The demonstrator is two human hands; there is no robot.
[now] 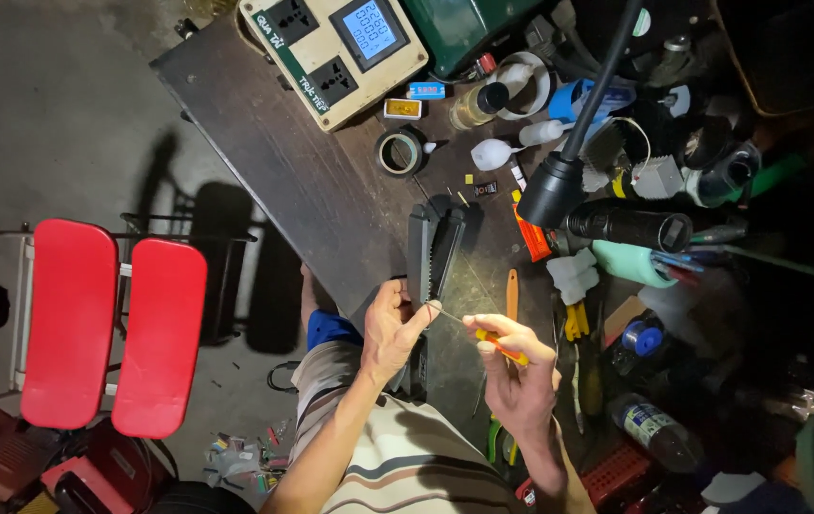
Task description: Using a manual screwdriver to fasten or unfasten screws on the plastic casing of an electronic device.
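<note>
My left hand (396, 328) grips the near end of a long black finned device (431, 252) that lies on the dark workbench (312, 181). My right hand (514, 366) holds a small screwdriver with a yellow and orange handle (500, 346). Its thin metal tip points left and meets the device right by my left thumb. My striped sleeves and forearms come up from the bottom of the view.
A beige power meter box with sockets and a blue screen (336, 43) stands at the bench's far end. A tape roll (399, 151), bottles, a black lamp head (554, 186), yellow pliers (575, 322) and several loose tools crowd the right. A red stool (112, 319) stands at left.
</note>
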